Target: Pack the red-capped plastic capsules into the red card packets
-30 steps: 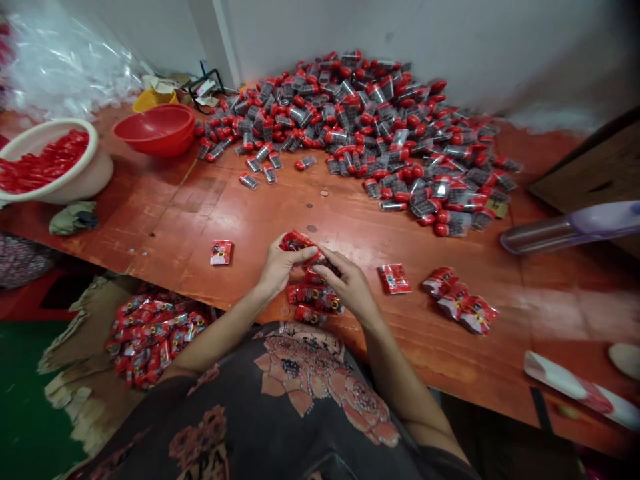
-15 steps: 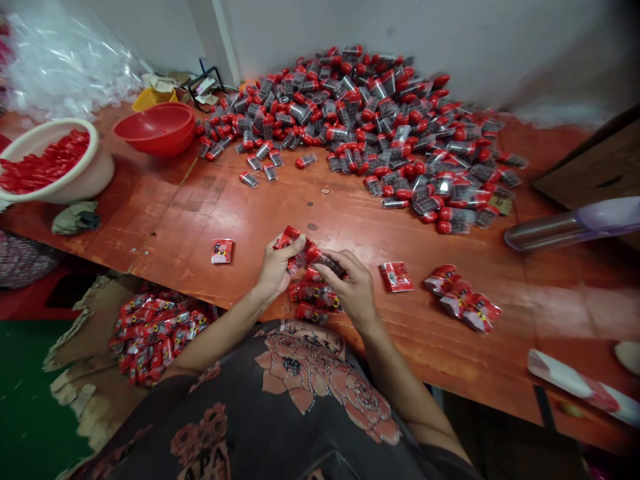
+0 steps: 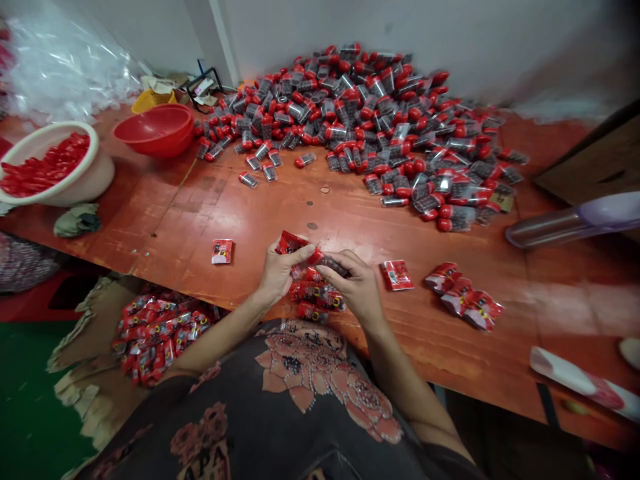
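Note:
My left hand (image 3: 277,272) pinches a small red packet (image 3: 291,243) at the near edge of the orange-red table (image 3: 200,207). My right hand (image 3: 356,285) is closed on a red-capped clear tube (image 3: 327,261), whose end meets the packet. Under both hands lie several filled red packets (image 3: 315,298). A big heap of red-capped tubes (image 3: 370,127) fills the far middle of the table. One flat red packet (image 3: 221,251) lies left of my hands, another (image 3: 397,275) to the right, and a small cluster of packets (image 3: 467,298) further right.
A white basin with red caps (image 3: 50,167) and a red bowl (image 3: 155,129) stand at the far left, clear plastic bags (image 3: 60,63) behind. A cardboard box of red packets (image 3: 150,330) sits below the table's edge. A purple-handled tool (image 3: 575,223) lies right.
The tube has slid a little further into the packet between my hands. My hands stayed in the same spot; the camera shifted slightly.

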### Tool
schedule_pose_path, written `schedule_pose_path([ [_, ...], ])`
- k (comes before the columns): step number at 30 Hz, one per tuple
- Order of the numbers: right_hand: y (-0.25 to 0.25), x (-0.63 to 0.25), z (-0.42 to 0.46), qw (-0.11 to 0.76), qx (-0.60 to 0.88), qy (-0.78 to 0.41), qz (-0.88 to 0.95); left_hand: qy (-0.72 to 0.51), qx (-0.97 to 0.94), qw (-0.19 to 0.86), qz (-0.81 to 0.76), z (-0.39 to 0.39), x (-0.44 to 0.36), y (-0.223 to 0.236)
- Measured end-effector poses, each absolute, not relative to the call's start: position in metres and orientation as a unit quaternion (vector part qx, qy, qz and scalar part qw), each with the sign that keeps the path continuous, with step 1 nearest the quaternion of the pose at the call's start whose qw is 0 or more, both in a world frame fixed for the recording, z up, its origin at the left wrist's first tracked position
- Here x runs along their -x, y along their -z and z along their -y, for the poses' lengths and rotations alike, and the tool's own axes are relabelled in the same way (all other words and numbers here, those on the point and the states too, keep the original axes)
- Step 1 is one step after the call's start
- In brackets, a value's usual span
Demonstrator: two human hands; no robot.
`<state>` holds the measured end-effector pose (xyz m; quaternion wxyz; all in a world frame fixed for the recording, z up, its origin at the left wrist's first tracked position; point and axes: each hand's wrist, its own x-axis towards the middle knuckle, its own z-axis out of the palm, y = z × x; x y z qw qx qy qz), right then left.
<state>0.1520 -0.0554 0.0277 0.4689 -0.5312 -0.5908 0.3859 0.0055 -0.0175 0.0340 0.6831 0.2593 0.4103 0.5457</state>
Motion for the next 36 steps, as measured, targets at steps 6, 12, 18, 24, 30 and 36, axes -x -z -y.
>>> schedule_pose_path([
  [6, -0.023, -0.147, 0.061, 0.467, 0.531, -0.319, 0.631, -0.544, -0.331, 0.654, -0.410, 0.018, -0.001, -0.032],
  [12, -0.019, -0.141, 0.065, 0.499, 0.536, -0.257, 0.630, -0.528, -0.334, 0.659, -0.420, 0.022, -0.002, -0.027],
  [18, -0.023, -0.139, 0.065, 0.501, 0.554, -0.301, 0.592, -0.511, -0.293, 0.670, -0.452, 0.025, 0.001, -0.023],
  [24, -0.023, -0.140, 0.065, 0.515, 0.541, -0.359, 0.559, -0.495, -0.337, 0.652, -0.465, 0.021, 0.011, -0.029],
  [30, -0.026, -0.145, 0.064, 0.509, 0.521, -0.368, 0.578, -0.480, -0.380, 0.645, -0.458, 0.023, 0.012, -0.033],
  [36, -0.024, -0.145, 0.068, 0.491, 0.540, -0.332, 0.598, -0.479, -0.417, 0.620, -0.461, 0.025, 0.012, -0.032],
])
